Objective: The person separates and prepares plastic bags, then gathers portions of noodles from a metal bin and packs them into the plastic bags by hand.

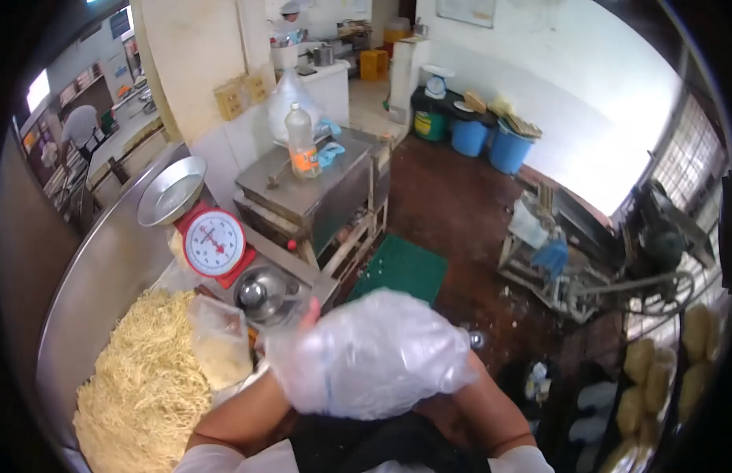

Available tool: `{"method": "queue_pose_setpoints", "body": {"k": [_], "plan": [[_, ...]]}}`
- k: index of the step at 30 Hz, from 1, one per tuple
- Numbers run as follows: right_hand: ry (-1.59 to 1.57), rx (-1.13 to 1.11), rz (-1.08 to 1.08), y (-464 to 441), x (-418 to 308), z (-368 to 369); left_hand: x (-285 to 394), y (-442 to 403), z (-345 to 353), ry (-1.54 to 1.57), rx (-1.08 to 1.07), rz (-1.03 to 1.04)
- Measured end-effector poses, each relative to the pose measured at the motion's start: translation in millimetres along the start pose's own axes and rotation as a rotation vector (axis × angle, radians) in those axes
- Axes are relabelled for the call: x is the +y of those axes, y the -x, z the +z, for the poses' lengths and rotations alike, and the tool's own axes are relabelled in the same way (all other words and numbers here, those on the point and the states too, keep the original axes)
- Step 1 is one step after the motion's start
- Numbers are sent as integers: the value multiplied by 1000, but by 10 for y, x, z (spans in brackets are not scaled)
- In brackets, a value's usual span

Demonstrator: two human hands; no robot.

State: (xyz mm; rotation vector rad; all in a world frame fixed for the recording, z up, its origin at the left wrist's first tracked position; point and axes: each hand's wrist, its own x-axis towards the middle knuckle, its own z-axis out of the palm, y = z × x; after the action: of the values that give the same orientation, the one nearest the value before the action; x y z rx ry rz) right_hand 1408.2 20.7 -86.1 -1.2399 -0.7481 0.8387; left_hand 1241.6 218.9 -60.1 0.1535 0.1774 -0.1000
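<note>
A crumpled clear plastic bag (381, 355) is held up in front of my chest, between both hands. My left hand (308, 317) grips its left side; a thumb shows above the film, while the other fingers are blurred behind it. On the right side, my right hand (462, 369) is mostly covered by the plastic, with the wrist at the bag's edge. A large heap of pale yellow noodles (149, 378) lies in the metal trough to my left. Beside the heap stands a small clear bag of pale contents (221, 343).
A red dial scale (214, 243) with a metal pan stands beyond the noodles, near a metal bowl (263, 293). Farther on, a bottle (301, 142) sits on a steel cabinet (303, 189). Machinery (571, 260) is at right; two people work in the background.
</note>
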Motion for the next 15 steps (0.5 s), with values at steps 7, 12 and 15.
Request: {"method": "queue_pose_setpoints", "body": {"k": [7,12,15], "plan": [[-168,41,343,-1404,77,-1085,547,-1601,147,-517,-40,378],[-491,166,357,-1997,-683,-1652,1188,-2584,469,-913,-69,217],[-740,91,462,-2412,-680,-2064,1415,-2925,408,-1337,-61,212]]}}
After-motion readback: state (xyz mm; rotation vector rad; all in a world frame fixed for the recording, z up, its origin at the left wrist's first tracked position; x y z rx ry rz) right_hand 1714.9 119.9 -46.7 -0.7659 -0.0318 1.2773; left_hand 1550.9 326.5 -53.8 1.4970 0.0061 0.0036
